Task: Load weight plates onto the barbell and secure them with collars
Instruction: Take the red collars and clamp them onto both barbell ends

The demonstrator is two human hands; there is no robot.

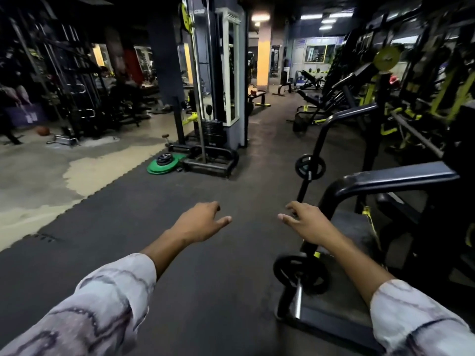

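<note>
Both hands, left and right, reach forward empty with fingers loosely spread. The barbell rests on a rack at right, one black plate at each end; spare green plates lie on the floor ahead, presumably the next pickup.

Gym: cable machine, floor plates.

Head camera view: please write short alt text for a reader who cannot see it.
Two empty hands, left and right, reach forward over a dark gym floor. A barbell with a black plate at its far end and another near end plate sits at right.
</note>
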